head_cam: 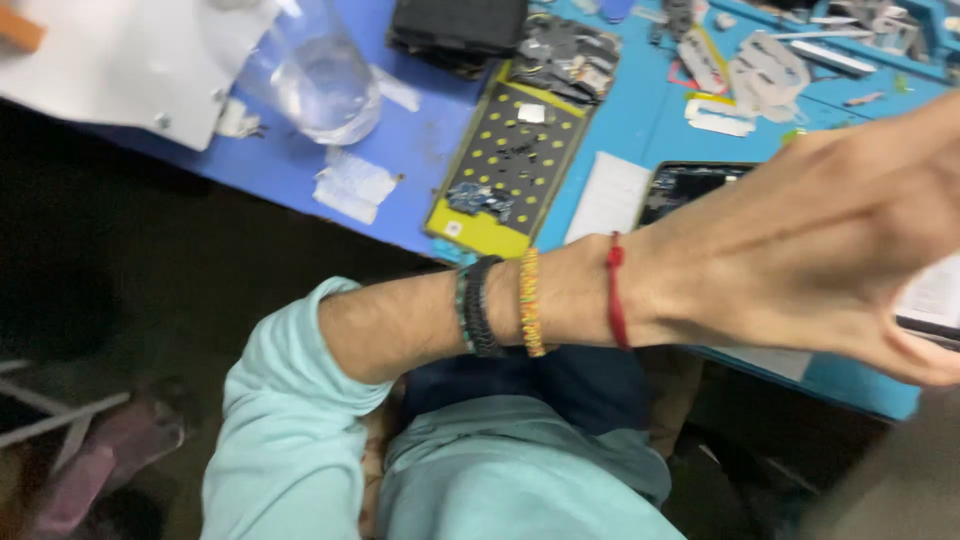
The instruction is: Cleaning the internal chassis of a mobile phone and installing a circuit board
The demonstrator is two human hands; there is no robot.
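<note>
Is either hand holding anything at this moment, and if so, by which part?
Cannot be told. One hand reaches across the blue table, its fingers cut off at the picture's edge beside a white-faced flat thing. The other hand is out of view.

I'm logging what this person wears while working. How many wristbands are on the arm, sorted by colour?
Greenish band: 1
Black braided band: 1
Yellow-orange beaded band: 1
Red thread: 1
Total: 4, all on the wrist of the left hand
</note>
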